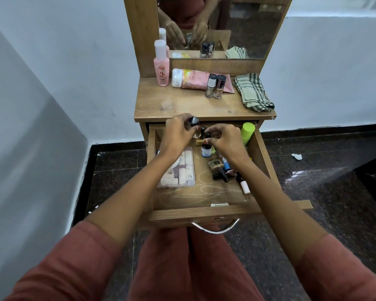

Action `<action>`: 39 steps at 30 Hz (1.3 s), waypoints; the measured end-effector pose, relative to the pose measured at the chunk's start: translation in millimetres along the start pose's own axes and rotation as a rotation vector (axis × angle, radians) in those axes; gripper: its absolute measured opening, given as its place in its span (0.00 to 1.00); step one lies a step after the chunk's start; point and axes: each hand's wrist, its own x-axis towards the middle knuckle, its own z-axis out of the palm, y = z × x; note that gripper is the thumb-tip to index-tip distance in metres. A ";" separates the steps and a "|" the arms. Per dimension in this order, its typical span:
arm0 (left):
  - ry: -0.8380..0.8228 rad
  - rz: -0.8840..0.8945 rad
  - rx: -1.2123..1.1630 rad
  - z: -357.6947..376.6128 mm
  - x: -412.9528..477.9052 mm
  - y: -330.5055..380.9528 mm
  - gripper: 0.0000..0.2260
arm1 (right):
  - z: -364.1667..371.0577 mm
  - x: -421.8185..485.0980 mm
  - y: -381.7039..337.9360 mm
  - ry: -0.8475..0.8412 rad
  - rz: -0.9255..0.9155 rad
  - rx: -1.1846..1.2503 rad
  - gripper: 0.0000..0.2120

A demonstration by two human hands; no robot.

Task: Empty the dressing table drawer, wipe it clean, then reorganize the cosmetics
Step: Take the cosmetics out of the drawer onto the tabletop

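Open drawer (pixel 193 213), cosmetics (pixel 218 168) loose inside. At its back: L hand (pixel 176 133) curled round black-capped bottle (pixel 193 121); R hand (pixel 226 140) pinching small dark-capped item (pixel 203 131), mostly hidden by fingers. Drawer's back-right corner: green bottle (pixel 248 129), base hidden. Beyond drawer: checked cloth (pixel 254 92).

A: What colour is the tall bottle (pixel 161 70)?
B: Pink, with a white cap. The tube (pixel 195 80) is pink and yellow.
A: And the cloth (pixel 253 92)?
B: Light tan with dark green checks.
A: The drawer (pixel 204 215)?
B: Brown wood, with white scribbles (pixel 204 190). It has a bright green bottle (pixel 247 132), a little bottle (pixel 193 121) with a black cap and a small black bottle (pixel 203 131).
A: The floor (pixel 323 192)?
B: Black with tiny speckles. The wall (pixel 52 61) is pale blue-white, and the sleeves (pixel 74 270) are rusty red
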 end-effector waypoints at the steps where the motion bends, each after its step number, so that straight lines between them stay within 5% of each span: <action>1: 0.016 0.013 -0.013 -4.3 6.1 5.6 0.12 | -3.5 1.7 -6.3 0.017 -0.017 0.032 0.12; 14: 0.033 0.101 0.044 -11.2 96.0 30.9 0.07 | -5.3 66.0 -47.8 0.272 -0.162 0.031 0.09; 27: 0.013 0.049 0.012 10.2 127.6 9.0 0.09 | 14.2 89.1 -27.6 0.316 -0.104 -0.060 0.12; 39: 0.020 -0.035 -0.165 7.4 101.4 -7.5 0.15 | 25.6 86.5 -29.4 0.356 -0.064 0.095 0.11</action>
